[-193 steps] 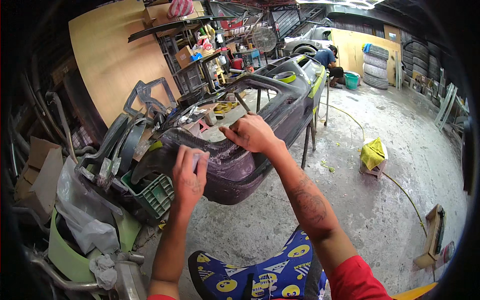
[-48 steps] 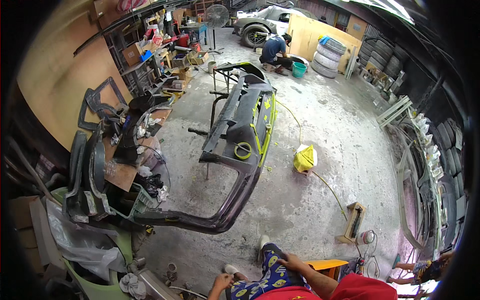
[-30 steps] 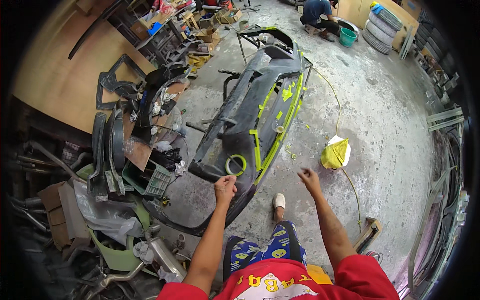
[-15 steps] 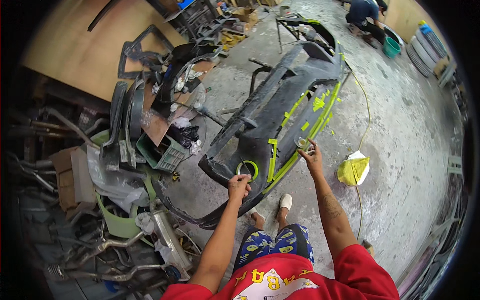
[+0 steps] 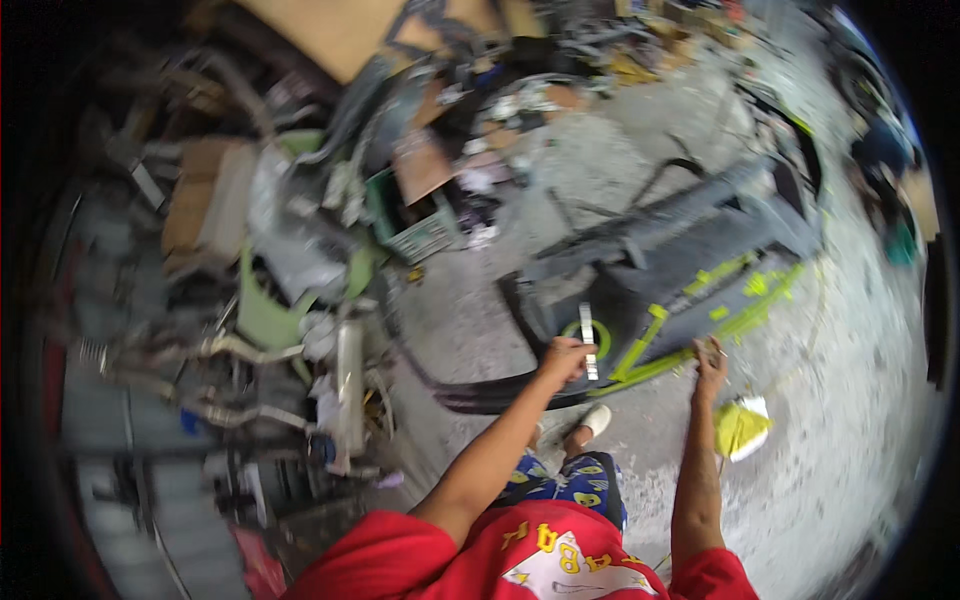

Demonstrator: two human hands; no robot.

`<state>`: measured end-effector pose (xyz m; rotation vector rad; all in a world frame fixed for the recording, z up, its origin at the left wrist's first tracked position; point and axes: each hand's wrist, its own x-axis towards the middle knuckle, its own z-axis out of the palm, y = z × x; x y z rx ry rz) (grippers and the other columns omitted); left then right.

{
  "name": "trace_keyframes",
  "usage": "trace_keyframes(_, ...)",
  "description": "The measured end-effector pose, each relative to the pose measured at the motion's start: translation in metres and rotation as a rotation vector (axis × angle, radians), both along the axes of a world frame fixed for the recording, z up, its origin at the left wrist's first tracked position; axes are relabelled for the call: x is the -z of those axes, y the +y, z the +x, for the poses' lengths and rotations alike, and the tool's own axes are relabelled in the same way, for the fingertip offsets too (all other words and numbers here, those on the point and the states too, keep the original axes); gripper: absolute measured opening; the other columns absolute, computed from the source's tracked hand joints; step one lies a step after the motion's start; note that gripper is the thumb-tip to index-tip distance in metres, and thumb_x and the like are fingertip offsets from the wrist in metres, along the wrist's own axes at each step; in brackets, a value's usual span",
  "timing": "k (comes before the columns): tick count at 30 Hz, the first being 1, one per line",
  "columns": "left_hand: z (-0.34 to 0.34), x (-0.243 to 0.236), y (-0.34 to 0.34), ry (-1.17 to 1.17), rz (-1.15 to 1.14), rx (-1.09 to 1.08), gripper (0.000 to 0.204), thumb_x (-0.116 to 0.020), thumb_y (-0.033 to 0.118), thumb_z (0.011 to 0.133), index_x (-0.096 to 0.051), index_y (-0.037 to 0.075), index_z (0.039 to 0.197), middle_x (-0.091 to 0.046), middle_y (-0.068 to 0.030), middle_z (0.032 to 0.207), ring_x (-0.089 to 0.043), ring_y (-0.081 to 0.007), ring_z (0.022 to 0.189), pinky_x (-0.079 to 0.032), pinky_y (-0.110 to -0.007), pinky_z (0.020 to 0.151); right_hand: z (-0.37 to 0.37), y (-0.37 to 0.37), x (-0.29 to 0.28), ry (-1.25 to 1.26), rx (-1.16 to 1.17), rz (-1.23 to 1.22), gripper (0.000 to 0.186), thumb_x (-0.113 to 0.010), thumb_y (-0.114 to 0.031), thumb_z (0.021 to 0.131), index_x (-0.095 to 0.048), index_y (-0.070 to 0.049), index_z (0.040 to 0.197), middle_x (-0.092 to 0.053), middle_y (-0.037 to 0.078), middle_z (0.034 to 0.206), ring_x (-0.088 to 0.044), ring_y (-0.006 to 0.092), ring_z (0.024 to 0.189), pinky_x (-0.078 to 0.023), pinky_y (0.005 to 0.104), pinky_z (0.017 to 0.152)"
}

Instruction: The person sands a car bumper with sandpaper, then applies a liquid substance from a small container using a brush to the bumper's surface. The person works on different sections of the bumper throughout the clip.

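A dark car bumper (image 5: 640,262) stretches across the floor in front of me, with strips of yellow-green masking tape (image 5: 640,345) along its openings and near edge. My left hand (image 5: 566,361) is closed on a thin, pale strip (image 5: 588,350) with marks along its length; blur hides exactly what it is. Behind that strip, a yellow-green tape roll (image 5: 603,338) shows as a ring against the bumper's near corner. My right hand (image 5: 710,362) is by the taped near edge, fingers curled. A small light spot shows at them, too blurred to name.
Car parts and exhaust pipes (image 5: 250,350) are piled at the left, with a green crate (image 5: 420,235) and a cardboard box (image 5: 205,205). A yellow and white bundle (image 5: 743,428) lies on the floor at right. Another person (image 5: 880,160) crouches at the far right.
My view has swung left, so the bumper sits further right in it. The pale strip in my left hand now shows clearly. My right hand stays near the taped edge.
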<state>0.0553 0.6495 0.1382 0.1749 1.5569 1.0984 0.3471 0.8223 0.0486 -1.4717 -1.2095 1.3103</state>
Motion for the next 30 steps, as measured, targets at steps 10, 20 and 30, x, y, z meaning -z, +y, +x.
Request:
trace_keyframes(10, -0.021, -0.079, -0.096, 0.185, 0.229, 0.128, 0.026, -0.075, 0.027, 0.095, -0.069, 0.001, 0.092, -0.063, -0.0009, 0.067, -0.051, -0.0049, 0.055, -0.039, -0.023, 0.048, 0.034, -0.068, -0.047, -0.030, -0.102, 0.021, 0.047, -0.077, -0.025, 0.093, -0.065, -0.009, 0.135, -0.059, 0.006, 0.134, -0.062, 0.0143, 0.098, -0.049, 0.0284, 0.074)
trace_keyframes(20, -0.092, -0.089, -0.378, 0.284, 0.104, -0.161, 0.020, -0.069, 0.022, 0.100, -0.069, 0.002, 0.101, -0.073, -0.0051, 0.087, -0.065, -0.0091, 0.075, -0.052, -0.025, 0.068, -0.075, -0.218, -0.093, -0.003, -0.377, -0.003, 0.048, -0.085, -0.003, 0.081, -0.067, -0.003, 0.126, -0.065, -0.001, 0.114, -0.057, 0.0072, 0.091, -0.047, 0.0220, 0.075)
trace_keyframes(30, -0.215, -0.124, -0.569, 0.495, 0.103, -0.357, 0.024, -0.072, 0.020, 0.098, -0.073, -0.001, 0.108, -0.063, 0.0014, 0.079, -0.056, -0.0069, 0.068, -0.046, -0.023, 0.064, -0.264, -0.437, -0.138, 0.135, -0.521, 0.085, 0.043, -0.083, -0.001, 0.081, -0.060, -0.008, 0.118, -0.067, 0.001, 0.114, -0.064, 0.0099, 0.095, -0.052, 0.0251, 0.077)
